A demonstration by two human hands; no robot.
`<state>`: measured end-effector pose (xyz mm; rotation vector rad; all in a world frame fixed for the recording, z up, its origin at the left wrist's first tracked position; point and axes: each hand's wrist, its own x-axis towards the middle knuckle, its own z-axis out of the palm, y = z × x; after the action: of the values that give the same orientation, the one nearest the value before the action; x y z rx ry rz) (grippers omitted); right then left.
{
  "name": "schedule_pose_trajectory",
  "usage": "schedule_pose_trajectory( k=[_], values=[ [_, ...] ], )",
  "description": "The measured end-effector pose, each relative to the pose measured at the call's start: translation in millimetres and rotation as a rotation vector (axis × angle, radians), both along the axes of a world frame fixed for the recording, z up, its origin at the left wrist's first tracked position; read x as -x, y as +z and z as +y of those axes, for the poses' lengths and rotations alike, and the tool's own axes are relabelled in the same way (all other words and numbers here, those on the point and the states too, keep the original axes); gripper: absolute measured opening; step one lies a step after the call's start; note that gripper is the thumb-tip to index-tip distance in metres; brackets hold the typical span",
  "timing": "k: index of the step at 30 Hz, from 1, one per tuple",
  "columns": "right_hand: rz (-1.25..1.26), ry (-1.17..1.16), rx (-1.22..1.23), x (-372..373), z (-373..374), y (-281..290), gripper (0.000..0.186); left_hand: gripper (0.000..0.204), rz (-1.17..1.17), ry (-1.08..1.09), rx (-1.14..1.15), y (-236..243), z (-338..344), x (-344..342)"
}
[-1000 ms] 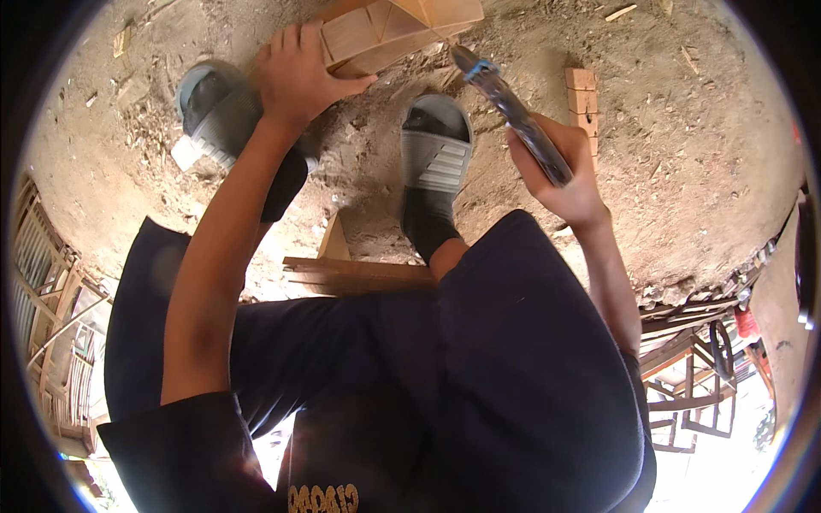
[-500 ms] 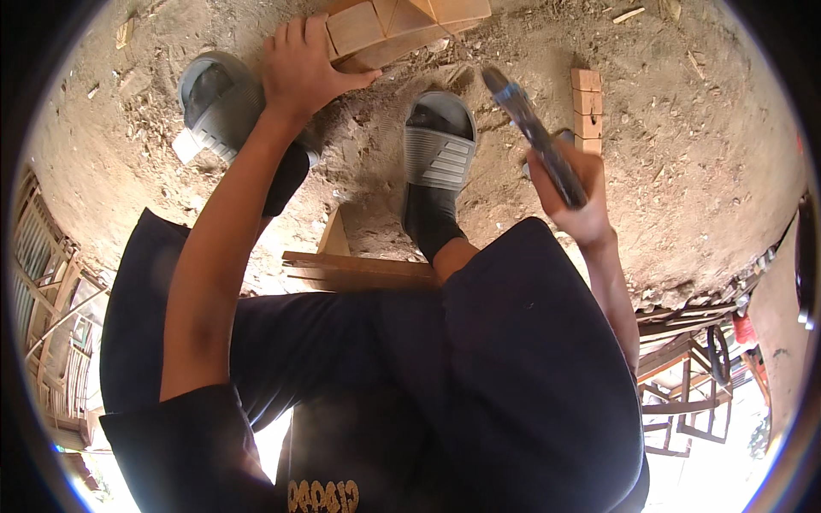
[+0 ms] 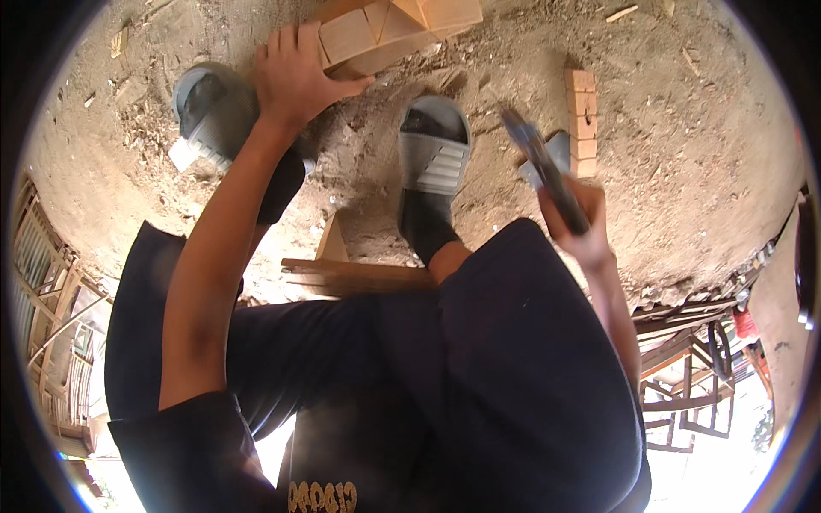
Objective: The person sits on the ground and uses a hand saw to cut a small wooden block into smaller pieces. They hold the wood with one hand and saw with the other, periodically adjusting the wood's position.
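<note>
My left hand (image 3: 291,79) rests against the left end of a light-brown wooden beam (image 3: 349,38) at the far edge. Its fingers are stretched out and the thumb is spread along the beam's near side. Angled joint lines show on the beam's face. Off to the right, my right hand (image 3: 580,224) is closed round a long dark bar-shaped tool (image 3: 547,167), which tilts up to the left above the ground. A grey part shows beside it; motion blur hides its exact kind. Just beyond that hand lies a short notched wooden block (image 3: 582,120).
My feet in grey slide sandals (image 3: 434,158) stand on dirt ground (image 3: 693,188) strewn with wood chips. A wooden board (image 3: 355,275) with an upright wedge-shaped piece (image 3: 332,239) lies close to my legs. Wooden frames (image 3: 688,385) stand at the right.
My right hand has brought the dark tool a little nearer to me, and its grey side part shows more. My left hand stays at the beam's end; the view has shifted slightly.
</note>
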<state>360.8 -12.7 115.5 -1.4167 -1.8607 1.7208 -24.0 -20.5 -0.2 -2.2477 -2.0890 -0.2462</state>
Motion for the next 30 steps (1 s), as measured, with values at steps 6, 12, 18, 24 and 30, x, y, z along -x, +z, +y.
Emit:
schedule_pose_trajectory(
  k=[6, 12, 18, 24, 30],
  values=[
    [-0.106, 0.095, -0.184, -46.3, -13.0, 12.3, 0.012, 0.087, -0.044, 0.025, 0.060, 1.3, -1.6, -4.3],
    [0.055, 0.014, 0.011, 43.1, 31.7, -9.9, 0.010, 0.091, -0.025, 0.001, 0.059, 3.2, -2.1, -3.3],
    [-0.083, 0.143, -0.256, -57.5, -14.8, 11.9, 0.015, 0.094, -0.014, 0.010, 0.008, 1.5, -6.7, -0.6],
    [0.073, -0.020, -0.035, 50.5, 26.4, -12.5, 0.010, 0.093, -0.013, -0.015, 0.001, 0.8, 6.8, -3.4],
    [-0.078, 0.093, -0.195, -41.3, -9.0, 20.7, 0.015, 0.092, -0.023, -0.004, -0.016, -2.8, 1.0, 1.3]
  ],
)
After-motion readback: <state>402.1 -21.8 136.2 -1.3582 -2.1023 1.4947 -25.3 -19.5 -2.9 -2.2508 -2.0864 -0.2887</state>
